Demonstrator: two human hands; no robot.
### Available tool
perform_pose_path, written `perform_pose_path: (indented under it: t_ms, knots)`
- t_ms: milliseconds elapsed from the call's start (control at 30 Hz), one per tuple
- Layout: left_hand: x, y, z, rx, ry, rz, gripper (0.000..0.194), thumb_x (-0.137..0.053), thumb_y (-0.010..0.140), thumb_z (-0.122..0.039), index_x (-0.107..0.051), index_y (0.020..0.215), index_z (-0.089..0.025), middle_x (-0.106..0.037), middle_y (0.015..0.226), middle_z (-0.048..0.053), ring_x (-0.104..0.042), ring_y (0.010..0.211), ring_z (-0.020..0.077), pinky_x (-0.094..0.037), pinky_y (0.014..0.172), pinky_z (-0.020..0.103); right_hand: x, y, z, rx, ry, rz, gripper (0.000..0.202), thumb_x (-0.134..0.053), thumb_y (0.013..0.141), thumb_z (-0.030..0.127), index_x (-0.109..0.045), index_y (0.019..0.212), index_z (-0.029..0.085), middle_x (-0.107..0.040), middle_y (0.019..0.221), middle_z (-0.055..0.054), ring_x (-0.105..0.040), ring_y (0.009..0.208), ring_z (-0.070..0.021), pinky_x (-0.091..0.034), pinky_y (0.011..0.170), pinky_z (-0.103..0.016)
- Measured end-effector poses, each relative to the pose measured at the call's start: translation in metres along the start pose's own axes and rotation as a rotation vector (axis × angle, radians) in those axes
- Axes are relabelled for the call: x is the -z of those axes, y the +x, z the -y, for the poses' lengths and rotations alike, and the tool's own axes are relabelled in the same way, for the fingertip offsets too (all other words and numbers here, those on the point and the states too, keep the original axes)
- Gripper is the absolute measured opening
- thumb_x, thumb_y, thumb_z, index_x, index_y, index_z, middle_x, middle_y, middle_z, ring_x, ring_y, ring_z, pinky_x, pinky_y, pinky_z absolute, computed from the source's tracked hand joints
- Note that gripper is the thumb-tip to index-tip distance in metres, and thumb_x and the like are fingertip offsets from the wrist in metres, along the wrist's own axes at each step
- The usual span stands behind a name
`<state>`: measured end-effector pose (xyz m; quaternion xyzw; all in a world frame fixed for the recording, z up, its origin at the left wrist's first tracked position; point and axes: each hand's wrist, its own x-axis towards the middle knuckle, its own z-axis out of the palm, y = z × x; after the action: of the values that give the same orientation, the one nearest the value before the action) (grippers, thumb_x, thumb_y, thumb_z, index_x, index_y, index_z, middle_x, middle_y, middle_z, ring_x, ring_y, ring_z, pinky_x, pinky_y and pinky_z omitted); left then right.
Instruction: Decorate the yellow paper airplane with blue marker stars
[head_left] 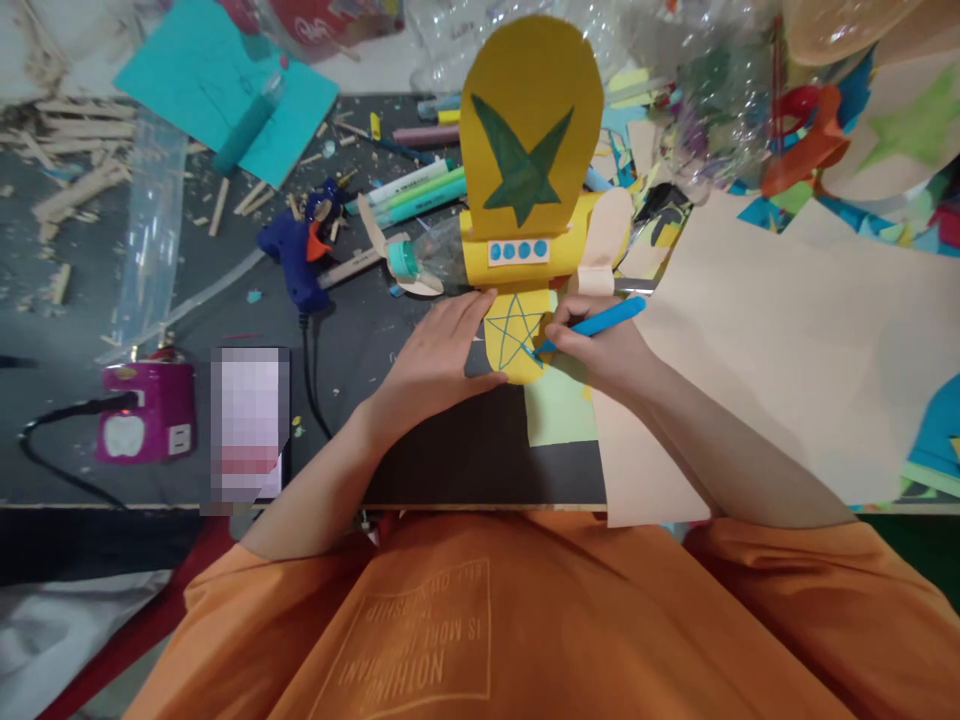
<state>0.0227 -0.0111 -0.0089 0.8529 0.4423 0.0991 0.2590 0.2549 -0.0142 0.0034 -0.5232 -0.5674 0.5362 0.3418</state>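
Observation:
A blue marker [609,318] is gripped in my right hand [600,340], its tip touching a rounded yellow paper flap [514,345]. A star outlined in blue is drawn on that flap. My left hand [442,350] lies flat with fingers spread, its fingertips and thumb against the flap's left side. The flap joins a plastic bottle wrapped in yellow paper [480,262], which lies on its side. Above stands a larger yellow flap [532,70] with a dark green star. A white strip [519,252] with blue dots is on the wrap. A paper propeller [409,262] sits at the teal cap.
A blue glue gun [300,255] and several markers [416,195] lie left of the bottle. A phone [251,425] and a purple power adapter [146,412] are near the left front edge. Large cream paper [795,350] covers the right. Scraps, wood sticks and plastic bottles crowd the back.

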Motion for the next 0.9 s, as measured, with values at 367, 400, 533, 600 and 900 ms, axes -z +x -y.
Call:
perform_pose_path:
  t_ms: [367,400,533,600,900]
  knots:
    - [-0.001,0.000,-0.001,-0.030,0.013,-0.029,0.088,-0.071,0.089,-0.061,-0.041,0.155,-0.012,-0.053,0.155,0.019,-0.048,0.144,0.0364,-0.035,0.124,0.049,0.002,-0.001,-0.001,-0.012,-0.056,0.068,0.020,-0.057,0.065,0.018,-0.044,0.051,0.022,-0.041,0.051,0.005,-0.035,0.053,-0.0093,-0.027,0.052,-0.028]
    - [-0.001,0.000,-0.001,-0.030,0.012,-0.037,0.088,-0.071,0.088,-0.061,-0.041,0.155,-0.012,-0.053,0.155,0.019,-0.048,0.144,0.0366,-0.035,0.124,0.049,0.002,-0.001,0.000,-0.009,-0.055,0.078,0.020,-0.057,0.065,0.018,-0.044,0.050,0.022,-0.040,0.050,0.005,-0.034,0.052,-0.0092,-0.026,0.052,-0.029]
    - [-0.001,0.000,-0.001,-0.020,0.005,-0.024,0.089,-0.070,0.087,-0.064,-0.040,0.156,-0.015,-0.053,0.155,0.018,-0.047,0.144,0.0381,-0.036,0.123,0.053,0.002,-0.002,0.004,-0.001,-0.037,0.093,0.020,-0.056,0.065,0.018,-0.043,0.050,0.022,-0.038,0.049,0.005,-0.034,0.051,-0.0094,-0.026,0.051,-0.029]
    - [0.000,0.000,-0.002,-0.009,0.006,-0.011,0.088,-0.071,0.088,-0.062,-0.040,0.156,-0.016,-0.053,0.155,0.018,-0.047,0.144,0.0381,-0.036,0.123,0.053,0.002,-0.002,0.004,0.006,-0.028,0.084,0.021,-0.057,0.065,0.018,-0.043,0.050,0.022,-0.039,0.050,0.005,-0.035,0.051,-0.0096,-0.027,0.052,-0.029]
    - [0.001,0.000,-0.001,-0.012,0.015,0.012,0.088,-0.072,0.088,-0.059,-0.039,0.157,-0.014,-0.050,0.157,0.018,-0.046,0.145,0.0368,-0.035,0.124,0.051,-0.002,0.001,-0.006,0.053,0.165,-0.059,0.023,-0.067,0.078,0.037,-0.055,0.065,0.023,-0.050,0.055,0.005,-0.044,0.051,-0.0098,-0.035,0.051,-0.027]
